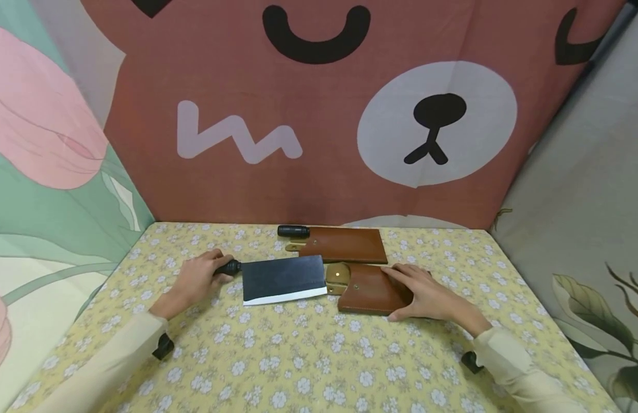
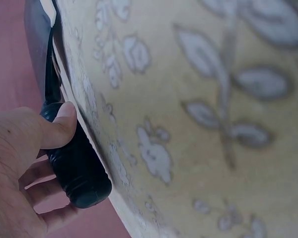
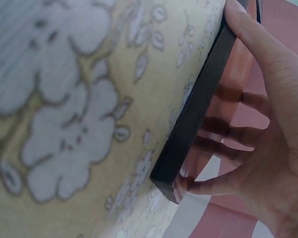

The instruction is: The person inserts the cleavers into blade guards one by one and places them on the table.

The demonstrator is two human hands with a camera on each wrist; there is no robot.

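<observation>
A cleaver [image 1: 284,279] with a dark blade and a bright cutting edge lies over the table in the head view. My left hand [image 1: 197,281] grips its black ridged handle [image 2: 79,163], the thumb along one side. Just right of the blade's end is a brown leather sheath [image 1: 370,289], its tan snap strap [image 1: 337,274] toward the blade. The blade is outside this sheath. My right hand [image 1: 424,292] holds the sheath's right part, thumb at the near edge and fingers across the top. In the right wrist view, the fingertips touch its glossy face [image 3: 223,109].
Behind them lies a second brown sheath [image 1: 344,244] with a black-handled knife [image 1: 293,231] in it, handle to the left. A yellow floral cloth [image 1: 298,367] covers the table. A printed bear curtain [image 1: 319,189] hangs at its back edge, with more curtains at both sides.
</observation>
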